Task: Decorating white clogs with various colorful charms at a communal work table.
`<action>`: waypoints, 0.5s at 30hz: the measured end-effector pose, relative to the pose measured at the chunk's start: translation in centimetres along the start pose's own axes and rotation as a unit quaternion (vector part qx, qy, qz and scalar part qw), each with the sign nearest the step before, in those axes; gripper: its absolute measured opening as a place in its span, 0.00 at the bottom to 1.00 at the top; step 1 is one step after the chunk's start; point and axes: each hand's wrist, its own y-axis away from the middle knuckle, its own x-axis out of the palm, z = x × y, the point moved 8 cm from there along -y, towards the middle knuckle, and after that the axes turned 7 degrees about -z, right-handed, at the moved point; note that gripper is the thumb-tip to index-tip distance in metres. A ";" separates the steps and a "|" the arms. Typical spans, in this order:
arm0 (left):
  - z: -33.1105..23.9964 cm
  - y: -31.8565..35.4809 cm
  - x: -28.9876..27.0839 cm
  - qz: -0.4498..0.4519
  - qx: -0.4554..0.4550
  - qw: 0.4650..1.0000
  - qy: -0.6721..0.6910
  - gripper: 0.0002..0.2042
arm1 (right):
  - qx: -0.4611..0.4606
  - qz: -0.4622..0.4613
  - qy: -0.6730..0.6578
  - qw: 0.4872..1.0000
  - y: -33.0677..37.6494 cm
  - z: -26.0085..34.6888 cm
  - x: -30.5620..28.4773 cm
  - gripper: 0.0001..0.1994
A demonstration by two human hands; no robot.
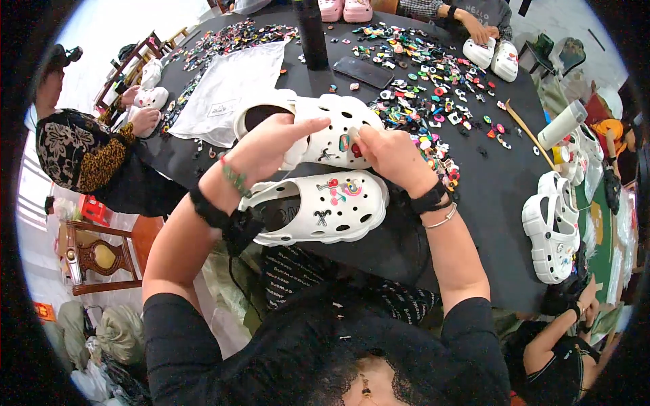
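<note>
White foam clog [325, 125], perforated with round holes and edged with a chunky scalloped sole, is held up over the black round table [487, 196] in the head view, tipped on its side with the toe toward the person's right. The left hand [271, 145] wraps around the clog's heel end, fingers curled closed on the upper and the thumb stretched along the top. The right hand [389, 152] pinches closed at the toe, its fingertips pressing on small charms [349, 143], one teal and one red, seated in the holes just beside them. A dark cross-shaped charm sits lower on the same upper, between the two hands.

Just below the fingers of both hands, a second white clog [318, 206] lies flat on the table, sole down, carrying a rainbow charm [351, 189], a red and pink one beside it, and a dark cross-shaped one nearer the heel. Beyond the right fingertips spreads a scatter of colourful loose charms [426, 74], reaching across the far side of the table. Past the left fingers lie a white cloth bag [227, 88], a dark bottle [313, 34] and a black phone [363, 71].

Well off to the right of the right hand, another pair of white clogs [550, 233] rests at the table edge, near a white cylindrical tumbler [562, 124]. Other people's hands work on further clogs at the left and far rims.
</note>
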 end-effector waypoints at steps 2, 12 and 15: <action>1.4 -0.9 1.9 0.117 -0.098 0.980 0.125 0.20 | 0.009 -0.001 0.002 1.000 0.4 -0.3 0.0 0.05; 3.2 -1.9 1.4 0.099 -0.068 0.976 0.181 0.22 | 0.077 -0.037 -0.114 0.990 0.5 -1.9 -0.5 0.09; 3.9 -2.1 0.8 0.110 -0.098 0.959 0.240 0.23 | 0.160 0.039 -0.161 0.973 0.4 -2.5 0.1 0.12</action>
